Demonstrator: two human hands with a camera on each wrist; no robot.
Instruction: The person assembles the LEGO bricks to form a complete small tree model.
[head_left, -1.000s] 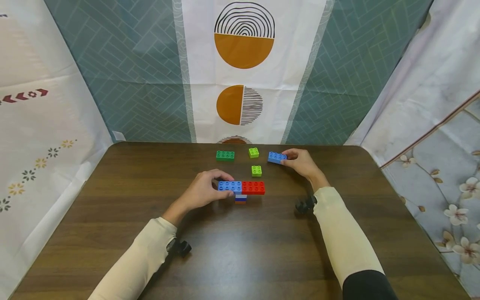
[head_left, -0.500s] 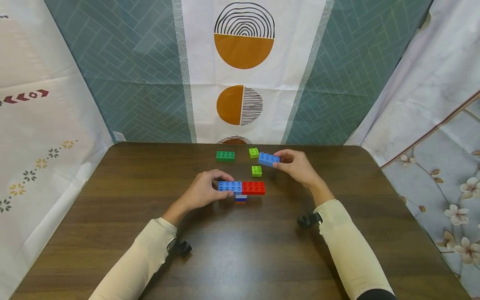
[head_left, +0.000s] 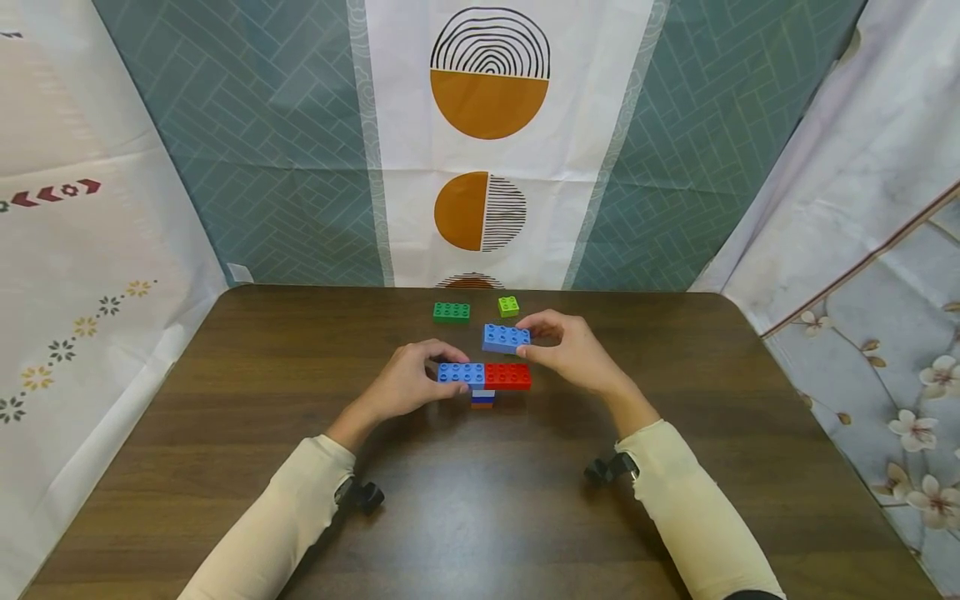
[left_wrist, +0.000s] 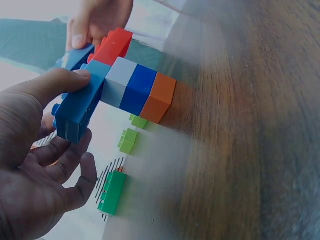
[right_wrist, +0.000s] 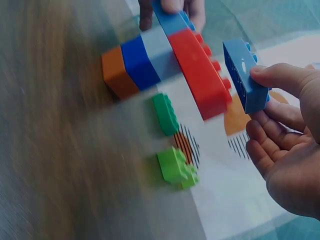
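Note:
A small tower of toy bricks stands mid-table: an orange brick (left_wrist: 159,98) at the bottom, then a dark blue brick (left_wrist: 137,89), then a pale grey brick (left_wrist: 119,80). Across its top lie a light blue brick (head_left: 461,374) on the left and a red brick (head_left: 507,376) on the right, end to end. My left hand (head_left: 408,377) pinches the left end of that light blue brick. With thumb and fingers my right hand (head_left: 567,347) grips a second light blue brick (right_wrist: 244,75), held above the top layer and apart from it, studs up.
At the back of the table (head_left: 300,333) lie a green brick (head_left: 452,312) and a lime brick (head_left: 508,306). A second lime brick (right_wrist: 171,164) shows in the wrist views but is hidden in the head view. A patterned cloth (head_left: 480,150) hangs behind the table.
My right hand has lifted the second light blue brick from the back right and carried it left and nearer, above the tower. My left hand has stayed in place.

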